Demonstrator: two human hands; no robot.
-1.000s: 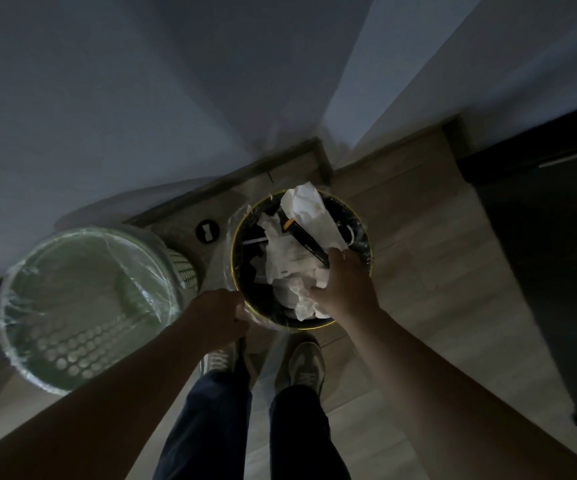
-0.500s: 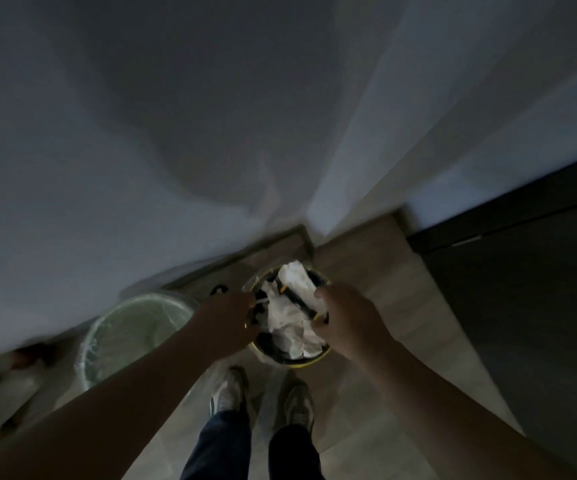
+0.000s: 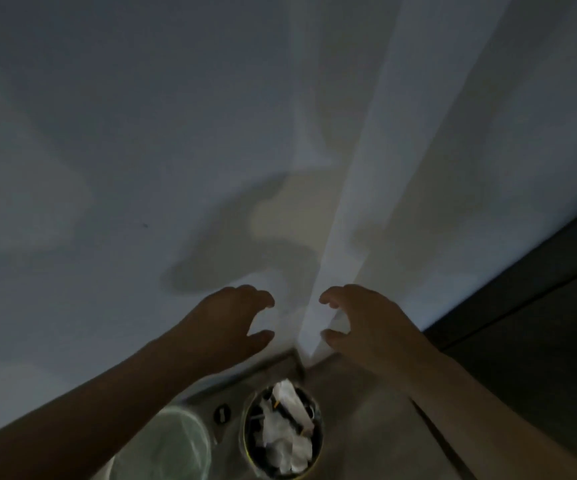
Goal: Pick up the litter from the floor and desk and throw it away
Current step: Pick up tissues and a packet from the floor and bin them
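Head view: beside a plastic-lined basket (image 3: 169,448), the left hand (image 3: 231,320) hovers empty, fingers loosely curled, above the dark bin (image 3: 246,434), where crumpled white paper litter (image 3: 280,441) sits heaped by the wall corner. The right hand (image 3: 359,317) mirrors it, equally empty, likely because the load is already binned.

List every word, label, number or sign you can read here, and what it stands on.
No text can be read anywhere.
Small dark round disc on the floor: a pale mark, too blurred to read.
Crumpled white paper in the round dark bin: no print visible.
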